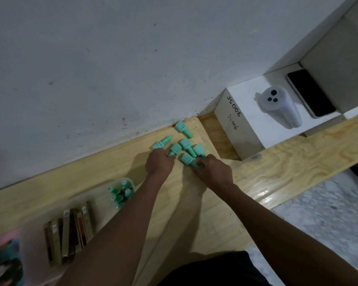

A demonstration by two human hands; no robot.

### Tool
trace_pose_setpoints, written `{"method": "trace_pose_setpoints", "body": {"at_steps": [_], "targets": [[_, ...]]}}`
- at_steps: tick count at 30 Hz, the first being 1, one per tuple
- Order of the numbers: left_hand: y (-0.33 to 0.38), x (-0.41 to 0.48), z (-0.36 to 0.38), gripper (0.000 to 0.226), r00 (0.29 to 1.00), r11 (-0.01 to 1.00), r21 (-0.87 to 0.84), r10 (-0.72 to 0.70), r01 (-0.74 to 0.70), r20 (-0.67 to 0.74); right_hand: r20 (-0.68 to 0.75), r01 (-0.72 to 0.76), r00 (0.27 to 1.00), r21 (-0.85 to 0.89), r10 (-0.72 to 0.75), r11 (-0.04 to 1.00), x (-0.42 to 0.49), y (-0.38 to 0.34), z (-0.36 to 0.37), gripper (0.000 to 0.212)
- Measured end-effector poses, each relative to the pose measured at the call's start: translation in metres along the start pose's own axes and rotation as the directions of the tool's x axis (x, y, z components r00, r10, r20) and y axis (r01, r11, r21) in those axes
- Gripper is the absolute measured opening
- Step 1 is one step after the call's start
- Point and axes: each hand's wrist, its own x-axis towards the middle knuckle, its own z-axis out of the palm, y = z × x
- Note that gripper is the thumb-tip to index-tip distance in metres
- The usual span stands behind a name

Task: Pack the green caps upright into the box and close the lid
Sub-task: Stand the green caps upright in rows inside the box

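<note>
Mostly lying on their sides, six loose green caps [185,144] sit on the wooden bench [267,166] close to the white wall [112,58]; one lies apart at 12 o'clock of the cluster, almost at the wall. The left hand [159,163] curls its fingers round the narrow end of the middle cap [175,148]; the right hand [214,172] pinches the nearest cap [186,158] with curled fingertips, and another cap lies just beside it at 1 o'clock. At 7 o'clock of the cluster stands the clear box [130,181]; its far end holds upright caps [120,195], with gold tubes [70,230] packed at their 8 o'clock. At 2 o'clock of the cluster a white block [232,129], handwritten JS006, bears a white device [277,108] with three dark dots and a dark phone [310,93].
</note>
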Motion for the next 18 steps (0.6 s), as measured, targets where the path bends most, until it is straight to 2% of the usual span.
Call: {"method": "trace_pose_setpoints", "body": {"at_steps": [3, 7, 10, 13, 18], "targets": [[-0.003, -0.008, -0.014, 0.031, 0.997, 0.994, -0.089, 0.068, -0.07, -0.029, 0.022, -0.07, 0.997, 0.13, 0.067, 0.989, -0.006, 0.001, 0.002, 0.033], [-0.009, -0.019, -0.034, 0.032, 0.988, 0.97, -0.185, 0.15, -0.156, -0.046, 0.024, -0.212, 0.975, 0.398, 0.221, 0.892, -0.015, 0.002, 0.005, 0.031], [-0.018, -0.03, -0.049, 0.031, 0.981, 0.93, -0.312, 0.181, -0.193, -0.067, -0.027, -0.172, 0.974, 0.55, 0.224, 0.817, -0.027, -0.002, 0.004, 0.033], [-0.028, -0.044, -0.064, 0.028, 0.982, 0.866, -0.468, 0.188, -0.177, -0.025, -0.099, -0.074, 0.979, 0.638, 0.177, 0.767, -0.044, -0.011, -0.004, 0.032], [-0.049, -0.071, -0.092, 0.027, 0.967, 0.821, -0.515, 0.243, -0.245, -0.073, -0.207, 0.056, 0.969, 0.715, 0.135, 0.697, -0.07, -0.037, -0.02, 0.03]]}}
